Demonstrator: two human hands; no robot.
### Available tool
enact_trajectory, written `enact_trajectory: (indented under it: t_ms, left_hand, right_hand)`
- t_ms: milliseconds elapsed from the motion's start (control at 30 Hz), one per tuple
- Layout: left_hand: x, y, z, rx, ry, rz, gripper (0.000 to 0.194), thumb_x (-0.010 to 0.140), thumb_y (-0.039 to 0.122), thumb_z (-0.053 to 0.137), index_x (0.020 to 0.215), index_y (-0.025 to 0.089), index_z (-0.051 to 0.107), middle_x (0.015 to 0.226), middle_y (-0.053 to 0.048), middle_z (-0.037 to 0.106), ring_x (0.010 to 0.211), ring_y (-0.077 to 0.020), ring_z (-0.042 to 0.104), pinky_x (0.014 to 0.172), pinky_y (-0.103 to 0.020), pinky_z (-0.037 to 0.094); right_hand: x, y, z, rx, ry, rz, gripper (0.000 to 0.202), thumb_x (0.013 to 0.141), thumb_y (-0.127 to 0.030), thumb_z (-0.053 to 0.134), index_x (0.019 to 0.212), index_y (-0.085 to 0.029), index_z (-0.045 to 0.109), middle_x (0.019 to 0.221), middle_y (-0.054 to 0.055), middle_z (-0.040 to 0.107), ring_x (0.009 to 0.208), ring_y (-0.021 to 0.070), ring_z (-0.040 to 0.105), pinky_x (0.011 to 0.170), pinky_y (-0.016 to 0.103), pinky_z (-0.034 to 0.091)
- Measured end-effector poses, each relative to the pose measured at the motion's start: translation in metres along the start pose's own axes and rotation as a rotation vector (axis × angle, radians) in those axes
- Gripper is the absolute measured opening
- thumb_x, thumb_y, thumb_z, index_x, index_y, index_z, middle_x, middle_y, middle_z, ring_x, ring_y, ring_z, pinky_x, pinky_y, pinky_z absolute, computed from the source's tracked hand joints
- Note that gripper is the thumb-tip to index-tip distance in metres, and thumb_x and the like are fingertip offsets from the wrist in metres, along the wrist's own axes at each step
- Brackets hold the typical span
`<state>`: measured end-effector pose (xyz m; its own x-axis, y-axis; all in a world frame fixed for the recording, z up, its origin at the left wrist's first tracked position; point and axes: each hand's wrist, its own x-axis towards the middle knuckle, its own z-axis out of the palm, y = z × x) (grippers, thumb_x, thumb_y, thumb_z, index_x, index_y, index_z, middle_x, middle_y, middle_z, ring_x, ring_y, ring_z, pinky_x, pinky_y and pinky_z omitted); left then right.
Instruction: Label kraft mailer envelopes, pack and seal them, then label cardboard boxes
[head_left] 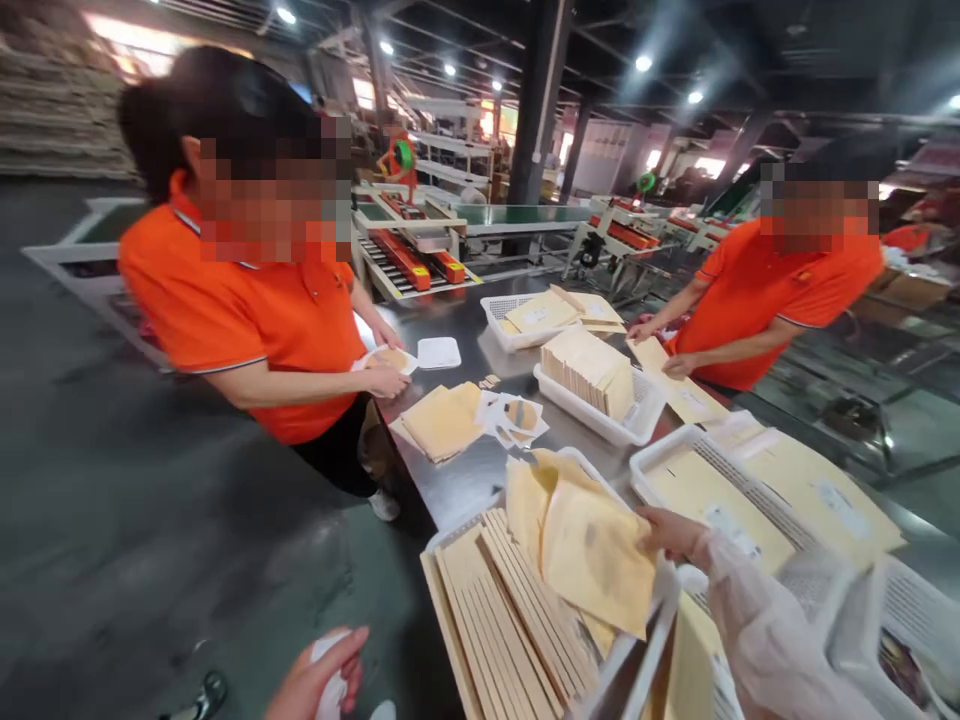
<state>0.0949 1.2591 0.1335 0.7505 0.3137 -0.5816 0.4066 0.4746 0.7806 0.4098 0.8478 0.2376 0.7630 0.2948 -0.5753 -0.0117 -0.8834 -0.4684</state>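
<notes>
At the right, my right hand (673, 532), in a thin whitish sleeve, pinches the edge of a yellowish kraft paper envelope (596, 550). The envelope hangs tilted over a white basket (491, 508) and partly covers what is in it. Thin wooden boards (495, 610) stand in rows in that basket. My left hand (322, 678) is low at the bottom edge, left of the basket and apart from it, with fingers stretched out. White material (331, 690) shows across its fingers; whether worn or held, I cannot tell.
Two people in orange shirts, one left (247, 310) and one right (795, 310), handle papers at the metal table (450, 490). White baskets of envelopes (589, 370) stand along the right. Stacked envelopes (442, 420) and white cards (514, 418) lie mid-table. Conveyor machines (420, 255) are behind.
</notes>
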Motion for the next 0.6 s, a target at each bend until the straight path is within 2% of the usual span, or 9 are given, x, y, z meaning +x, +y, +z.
enact_trajectory:
  t_ms: [133, 233, 333, 400, 467, 500, 567, 600]
  left_hand:
    - [-0.003, 0.002, 0.002, 0.054, -0.035, -0.025, 0.060, 0.050, 0.065, 0.079, 0.051, 0.021, 0.038, 0.043, 0.005, 0.044, 0.043, -0.0113, 0.043, 0.047, -0.024, 0.038]
    - [-0.003, 0.000, 0.001, 0.098, -0.071, -0.023, 0.056, 0.057, 0.064, 0.074, 0.052, 0.022, 0.037, 0.045, 0.005, 0.044, 0.045, -0.0129, 0.044, 0.049, -0.027, 0.039]
    - [-0.004, 0.003, 0.000, 0.207, -0.071, 0.014, 0.054, 0.062, 0.066, 0.068, 0.052, 0.023, 0.036, 0.044, 0.004, 0.042, 0.045, -0.0145, 0.043, 0.049, -0.028, 0.038]
    - [-0.008, 0.017, 0.006, 0.379, -0.059, 0.117, 0.054, 0.064, 0.066, 0.067, 0.051, 0.024, 0.035, 0.042, 0.004, 0.039, 0.043, -0.0148, 0.041, 0.047, -0.028, 0.036]
    - [-0.013, 0.041, 0.025, 0.595, -0.099, 0.329, 0.047, 0.068, 0.060, 0.067, 0.052, 0.023, 0.043, 0.046, 0.002, 0.045, 0.046, -0.0161, 0.045, 0.048, -0.027, 0.038]
    - [-0.016, 0.054, 0.041, 0.705, -0.153, 0.467, 0.040, 0.070, 0.055, 0.066, 0.056, 0.022, 0.050, 0.051, 0.000, 0.052, 0.051, -0.0175, 0.051, 0.050, -0.027, 0.041]
    - [-0.018, 0.081, 0.088, 0.875, -0.297, 0.768, 0.021, 0.078, 0.040, 0.063, 0.083, 0.021, 0.068, 0.079, -0.004, 0.068, 0.075, -0.0210, 0.064, 0.070, -0.028, 0.049]
    - [-0.017, 0.092, 0.117, 0.961, -0.393, 0.895, 0.022, 0.081, 0.034, 0.061, 0.097, 0.021, 0.069, 0.094, -0.006, 0.071, 0.086, -0.0219, 0.066, 0.078, -0.029, 0.050]
  right_hand:
    - [-0.014, 0.010, -0.006, 0.187, -0.031, -0.017, 0.032, 0.057, -0.029, 0.074, 0.085, -0.016, 0.063, 0.066, -0.002, 0.061, 0.056, 0.0102, 0.053, 0.048, 0.018, 0.036]
    - [-0.021, 0.017, -0.004, 0.286, -0.059, -0.013, 0.035, 0.061, -0.035, 0.072, 0.086, -0.013, 0.064, 0.066, -0.003, 0.060, 0.054, 0.0068, 0.049, 0.049, 0.017, 0.034]
    - [-0.029, 0.023, 0.007, 0.312, -0.129, 0.027, 0.038, 0.059, -0.041, 0.075, 0.082, -0.012, 0.067, 0.066, 0.000, 0.064, 0.050, 0.0065, 0.049, 0.046, 0.017, 0.034]
    - [-0.032, 0.025, 0.023, 0.282, -0.173, 0.072, 0.036, 0.060, -0.041, 0.076, 0.078, -0.011, 0.068, 0.063, 0.002, 0.065, 0.047, 0.0084, 0.051, 0.046, 0.019, 0.037]
    - [-0.032, 0.024, 0.044, 0.224, -0.171, 0.112, 0.028, 0.064, -0.038, 0.075, 0.074, -0.012, 0.068, 0.059, 0.001, 0.063, 0.047, 0.0105, 0.054, 0.048, 0.022, 0.042]
    - [-0.031, 0.023, 0.056, 0.186, -0.149, 0.128, 0.024, 0.067, -0.036, 0.073, 0.072, -0.013, 0.067, 0.056, 0.000, 0.062, 0.047, 0.0115, 0.054, 0.049, 0.024, 0.044]
    - [-0.026, 0.019, 0.076, 0.090, -0.071, 0.148, 0.020, 0.073, -0.032, 0.070, 0.065, -0.016, 0.063, 0.054, 0.000, 0.060, 0.051, 0.0138, 0.057, 0.055, 0.027, 0.048]
    - [-0.022, 0.016, 0.083, 0.031, -0.022, 0.151, 0.020, 0.074, -0.030, 0.070, 0.062, -0.016, 0.061, 0.055, 0.000, 0.060, 0.057, 0.0150, 0.060, 0.061, 0.029, 0.051]
